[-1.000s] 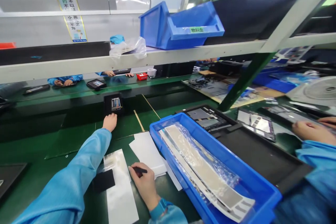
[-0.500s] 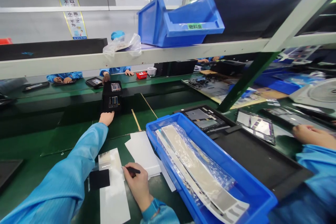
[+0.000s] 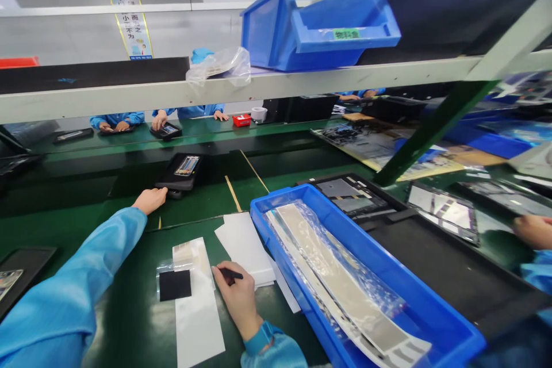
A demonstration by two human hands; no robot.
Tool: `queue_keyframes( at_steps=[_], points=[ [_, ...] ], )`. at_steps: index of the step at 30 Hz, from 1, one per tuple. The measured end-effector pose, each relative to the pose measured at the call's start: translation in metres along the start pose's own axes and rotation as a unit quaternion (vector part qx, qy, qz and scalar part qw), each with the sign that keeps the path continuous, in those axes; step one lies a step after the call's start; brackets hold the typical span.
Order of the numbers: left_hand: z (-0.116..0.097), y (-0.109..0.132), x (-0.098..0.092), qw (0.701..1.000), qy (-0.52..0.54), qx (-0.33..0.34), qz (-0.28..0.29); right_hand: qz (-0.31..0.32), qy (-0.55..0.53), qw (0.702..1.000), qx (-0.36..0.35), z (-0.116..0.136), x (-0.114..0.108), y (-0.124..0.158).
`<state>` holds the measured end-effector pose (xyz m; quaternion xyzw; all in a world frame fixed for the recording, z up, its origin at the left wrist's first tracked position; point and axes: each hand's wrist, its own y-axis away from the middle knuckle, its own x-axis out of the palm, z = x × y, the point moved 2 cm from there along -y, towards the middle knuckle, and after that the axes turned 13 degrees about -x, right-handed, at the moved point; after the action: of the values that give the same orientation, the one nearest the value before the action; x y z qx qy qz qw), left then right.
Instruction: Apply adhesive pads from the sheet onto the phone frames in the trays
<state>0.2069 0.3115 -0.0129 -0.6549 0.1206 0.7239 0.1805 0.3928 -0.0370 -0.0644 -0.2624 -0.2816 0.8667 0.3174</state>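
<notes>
The left hand (image 3: pixel 149 200), its arm stretched forward in a blue sleeve, grasps the near left corner of a black tray (image 3: pixel 188 184); whether the tray is lifted or rests on what lies below, I cannot tell. A small electronic device (image 3: pixel 187 165) lies in the tray, its inner parts showing. The right hand (image 3: pixel 237 299) is closed around a slim black tool (image 3: pixel 232 273) — its fingertips at the edge of a white strip (image 3: pixel 199 328) on the green desk (image 3: pixel 129 299). Just left of that hand, a black square (image 3: pixel 175 286) on clear film partly overlaps the strip. Beyond the right hand lie loose white sheets (image 3: pixel 245 250), and beside them stands a long blue bin (image 3: pixel 457 330) holding pale flat strips (image 3: pixel 340 282) and clear plastic wrap. At the left edge is another dark tray (image 3: pixel 32 264) with a device.

To the right of the bin is a wide black panel (image 3: pixel 457 264), and farther right a co-worker's hand (image 3: pixel 535 231). Across the desk, another co-worker's hand (image 3: pixel 159 119) touches a small black case (image 3: pixel 166 130); a red box (image 3: pixel 241 120) stands beside a white roll (image 3: pixel 259 114). Above runs a white shelf (image 3: pixel 207 91) carrying a blue box (image 3: pixel 319 40).
</notes>
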Motion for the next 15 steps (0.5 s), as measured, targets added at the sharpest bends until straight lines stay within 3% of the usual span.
queue_keyframes(
  at_steps=[5,9,12,15],
  points=[
    [0.102,0.066,-0.007,0.998,0.03,-0.049,-0.004,0.004,0.003,1.0,-0.013,0.001,-0.003,-0.002],
    [0.164,0.119,-0.008,0.98,0.069,-0.188,-0.018,-0.01,0.018,0.997,-0.068,0.007,-0.01,-0.004],
    [0.183,0.143,0.003,0.941,0.11,-0.318,0.019,-0.022,0.001,0.996,-0.084,0.013,-0.015,-0.007],
    [0.18,0.145,0.016,0.902,0.169,-0.384,0.1,-0.021,-0.003,0.997,-0.076,0.021,-0.014,-0.014]
  ],
)
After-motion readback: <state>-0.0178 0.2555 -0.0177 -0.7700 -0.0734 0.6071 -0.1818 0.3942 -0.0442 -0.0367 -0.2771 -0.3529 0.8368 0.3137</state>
